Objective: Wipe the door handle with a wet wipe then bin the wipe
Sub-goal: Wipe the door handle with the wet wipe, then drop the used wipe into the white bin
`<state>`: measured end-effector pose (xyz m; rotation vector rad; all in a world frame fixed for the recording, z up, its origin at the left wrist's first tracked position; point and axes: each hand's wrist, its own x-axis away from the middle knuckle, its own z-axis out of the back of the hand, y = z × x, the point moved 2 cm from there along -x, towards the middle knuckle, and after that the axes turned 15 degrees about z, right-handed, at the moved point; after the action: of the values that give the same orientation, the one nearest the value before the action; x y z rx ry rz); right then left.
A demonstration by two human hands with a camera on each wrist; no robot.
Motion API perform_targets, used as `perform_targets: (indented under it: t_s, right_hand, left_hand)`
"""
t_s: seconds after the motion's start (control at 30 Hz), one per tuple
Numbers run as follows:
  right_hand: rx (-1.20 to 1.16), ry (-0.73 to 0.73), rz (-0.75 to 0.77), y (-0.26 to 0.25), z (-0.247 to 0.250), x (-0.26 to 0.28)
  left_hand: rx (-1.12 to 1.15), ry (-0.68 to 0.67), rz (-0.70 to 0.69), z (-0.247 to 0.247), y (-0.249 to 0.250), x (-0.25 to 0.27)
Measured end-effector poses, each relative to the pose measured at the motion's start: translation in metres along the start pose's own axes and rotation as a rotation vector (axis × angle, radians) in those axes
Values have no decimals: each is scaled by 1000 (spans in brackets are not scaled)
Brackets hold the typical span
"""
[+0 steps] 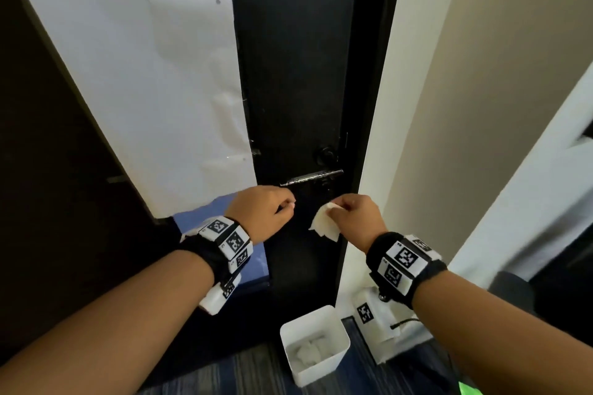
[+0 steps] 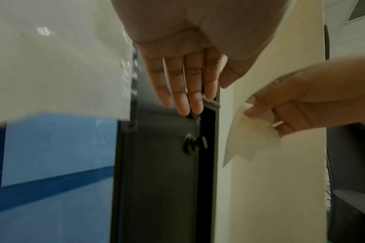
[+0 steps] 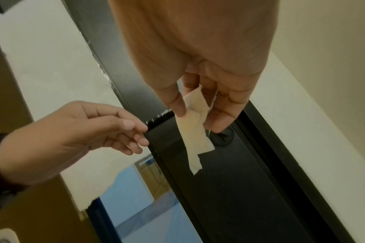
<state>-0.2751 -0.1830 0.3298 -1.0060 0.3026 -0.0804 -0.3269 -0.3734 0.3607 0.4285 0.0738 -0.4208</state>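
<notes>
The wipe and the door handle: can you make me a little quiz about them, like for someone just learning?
1. True or false: the wet wipe is pinched in the right hand.
2. Where does the white bin stand? A) on a shelf above the door handle B) on the floor below the handle C) in the left hand
3. Fill in: the wipe hangs ____ the handle, not touching it.

Key:
1. True; thumb and fingers pinch its top.
2. B; crumpled white wipes already lie inside it.
3. below; the left hand is empty.
</notes>
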Motion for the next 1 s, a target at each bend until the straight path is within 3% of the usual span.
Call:
perform_targets:
  t_s: [0.4, 0.7, 1.0]
  right_hand:
    - [338, -350, 199, 79, -35, 10]
    - [329, -460, 93, 169, -77, 34]
    - [411, -554, -39, 284, -139, 58]
  left_hand:
    - [-11, -146, 178, -119, -2, 26]
    - [-60, -311, 377, -228, -29, 60]
    - [-160, -565, 437, -360, -75, 91]
